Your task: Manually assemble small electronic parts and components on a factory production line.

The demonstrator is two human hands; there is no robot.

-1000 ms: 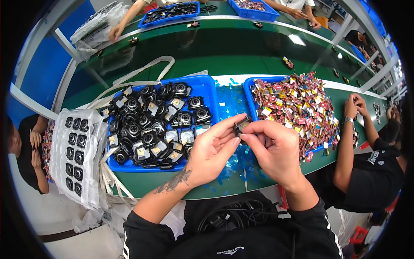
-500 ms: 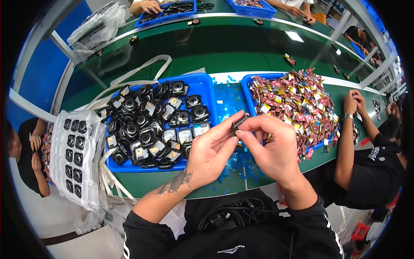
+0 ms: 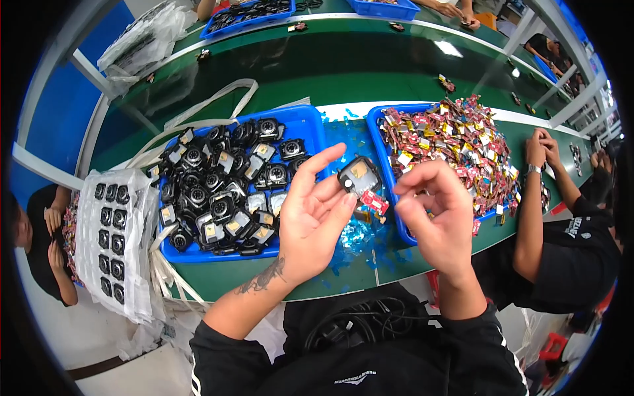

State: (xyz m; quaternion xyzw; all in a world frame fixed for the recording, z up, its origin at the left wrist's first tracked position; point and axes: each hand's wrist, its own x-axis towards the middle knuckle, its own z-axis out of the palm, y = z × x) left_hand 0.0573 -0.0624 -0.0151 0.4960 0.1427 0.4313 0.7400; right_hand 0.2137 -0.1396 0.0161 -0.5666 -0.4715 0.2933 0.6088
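One case (image 3: 360,177) is gripped in my left hand (image 3: 310,216), the thumb against its lower edge and the fingers behind, held above the bench (image 3: 218,271). Its inner side faces me, with a gold patch (image 3: 358,169) on grey inside a dark frame, and a small red board (image 3: 375,202) shows at its lower right corner. My right hand (image 3: 437,214) is near, apart from the case, its fingers curled toward the thumb; whether anything is between them I cannot tell. I judge the case light and stiff, perhaps slippery where the shell is smooth, so its outer rim seems the best place to take hold, clear of the patch. The red board looks thin and easily bent or cracked, and calls for a soft touch at its edges. To the left, the left tray (image 3: 310,127) is heaped with more cases (image 3: 218,173); to the right, the right tray (image 3: 377,135) is piled with boards (image 3: 456,152), and blue scraps (image 3: 356,234) lie between. The case's far face is turned away, and I cannot make out how the red board joins it, if at all. The lower parts of both heaps are buried, and a far tray (image 3: 386,10) is cut off by the top edge.
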